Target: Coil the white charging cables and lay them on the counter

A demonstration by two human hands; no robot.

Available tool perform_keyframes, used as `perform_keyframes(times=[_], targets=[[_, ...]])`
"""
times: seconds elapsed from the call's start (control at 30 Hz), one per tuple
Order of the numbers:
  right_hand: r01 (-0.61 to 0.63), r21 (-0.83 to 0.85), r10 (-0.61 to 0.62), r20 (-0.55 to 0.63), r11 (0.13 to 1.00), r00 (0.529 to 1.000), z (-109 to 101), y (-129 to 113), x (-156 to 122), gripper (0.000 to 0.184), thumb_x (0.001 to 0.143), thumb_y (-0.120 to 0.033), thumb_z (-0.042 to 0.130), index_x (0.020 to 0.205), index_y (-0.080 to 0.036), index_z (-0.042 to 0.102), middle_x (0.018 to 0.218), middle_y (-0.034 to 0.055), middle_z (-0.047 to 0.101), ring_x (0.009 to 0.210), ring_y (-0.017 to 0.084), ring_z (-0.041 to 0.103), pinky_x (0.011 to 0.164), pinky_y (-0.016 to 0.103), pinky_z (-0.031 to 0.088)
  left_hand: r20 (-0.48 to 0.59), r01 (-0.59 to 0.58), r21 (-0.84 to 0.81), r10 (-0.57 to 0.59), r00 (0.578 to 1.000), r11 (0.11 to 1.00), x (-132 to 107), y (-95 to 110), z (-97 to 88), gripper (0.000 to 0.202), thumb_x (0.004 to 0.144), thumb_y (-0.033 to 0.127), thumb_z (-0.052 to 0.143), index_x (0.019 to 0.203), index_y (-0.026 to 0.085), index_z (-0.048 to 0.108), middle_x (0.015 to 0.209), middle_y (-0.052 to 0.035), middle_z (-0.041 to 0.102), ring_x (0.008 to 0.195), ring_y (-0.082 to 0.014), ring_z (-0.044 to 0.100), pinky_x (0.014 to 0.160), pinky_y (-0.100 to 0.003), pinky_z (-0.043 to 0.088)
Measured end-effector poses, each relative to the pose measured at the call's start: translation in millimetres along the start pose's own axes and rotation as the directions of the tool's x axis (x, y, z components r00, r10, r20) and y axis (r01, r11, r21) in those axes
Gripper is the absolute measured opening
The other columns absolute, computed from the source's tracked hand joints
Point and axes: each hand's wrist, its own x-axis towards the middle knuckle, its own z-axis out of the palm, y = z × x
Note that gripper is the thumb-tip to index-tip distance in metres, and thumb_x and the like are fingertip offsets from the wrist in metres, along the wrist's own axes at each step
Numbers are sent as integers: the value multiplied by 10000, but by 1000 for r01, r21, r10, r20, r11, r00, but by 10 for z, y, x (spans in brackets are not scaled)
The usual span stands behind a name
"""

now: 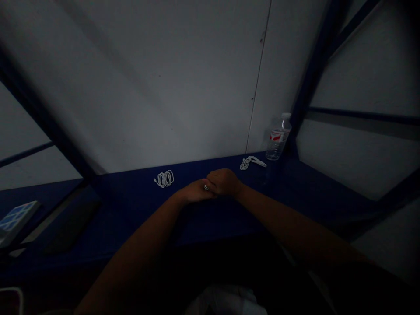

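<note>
Over the blue tabletop point(197, 223), my left hand point(196, 190) and my right hand point(225, 182) meet, touching each other. Both have their fingers closed. A small pale, shiny bit point(206, 187) shows at the fingers of my left hand; whether it is a ring or part of something held cannot be made out. Most fingertips are hidden where the hands meet. To the left of them lies a coiled white cable point(164, 179). Another white cable point(252, 162), bundled up, rests to the right, beyond my right hand.
A clear plastic bottle point(278, 139) with a red and white label stands at the back right corner. Behind the table rises a pale wall point(164, 87). Blue metal posts point(59, 127) frame both sides. A dark flat item point(74, 225) and a blue-and-white box point(16, 218) lie at left.
</note>
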Motion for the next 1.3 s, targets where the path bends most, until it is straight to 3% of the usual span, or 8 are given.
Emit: perform_keyframes(times=[0.2,0.33,0.5,0.6,0.77,0.9,1.1,1.3], targets=[[-295,38,289,114,955,950,50,41,75,538,995,-422,310,713,-163,689,731,82,705,631,152,585,579,291,280,-266,-51,436,183,946,898,35,-53,8,383,831,307,539,1181,162,594,1077,-98,688,948,-233,647,840,-320,469],[-337,125,318,150,933,936,43,73,79,571,995,-442,300,671,-173,685,692,61,695,628,149,594,584,277,291,-252,-40,480,181,951,876,-6,-46,-3,493,898,407,474,1308,134,501,1150,-148,664,985,-262,646,871,-362,474],[-386,229,363,136,894,922,34,125,65,559,983,-458,337,628,-175,662,633,45,662,601,138,574,581,267,294,-145,-184,402,261,954,897,-15,-55,-56,510,969,432,328,1372,141,441,1319,-142,579,1158,-236,572,1001,-364,407],[-382,294,354,143,876,924,57,149,52,541,982,-451,351,642,-174,668,639,40,667,598,131,572,587,262,299,-150,-175,388,249,957,905,-12,-63,-63,515,984,445,261,1323,135,493,1292,-139,596,1147,-226,572,998,-359,404],[-334,279,288,194,900,938,89,114,50,536,991,-422,345,661,-170,684,660,41,683,605,125,577,588,258,297,-113,-86,416,145,983,905,-33,-81,-84,482,973,448,280,1048,115,621,962,-118,685,831,-201,625,803,-324,466],[-247,188,207,209,951,956,73,65,60,547,997,-399,323,668,-175,697,691,52,696,646,136,595,608,267,303,-54,-51,328,73,996,943,-51,-98,-119,453,957,449,308,876,134,623,784,-62,646,634,-141,564,653,-270,441],[-254,186,221,181,949,958,45,64,43,535,986,-419,338,667,-172,690,701,69,698,660,158,611,606,275,329,-82,-9,20,10,997,1000,-44,-90,-80,433,905,531,411,873,145,603,686,-14,545,560,-101,447,522,-220,342],[-427,585,467,91,690,880,45,257,-6,534,973,-498,324,858,-155,718,700,38,674,631,149,600,584,256,417,-43,81,-365,-104,994,927,-69,-74,-60,355,856,521,532,950,179,517,607,59,367,456,-67,294,422,-208,216]])
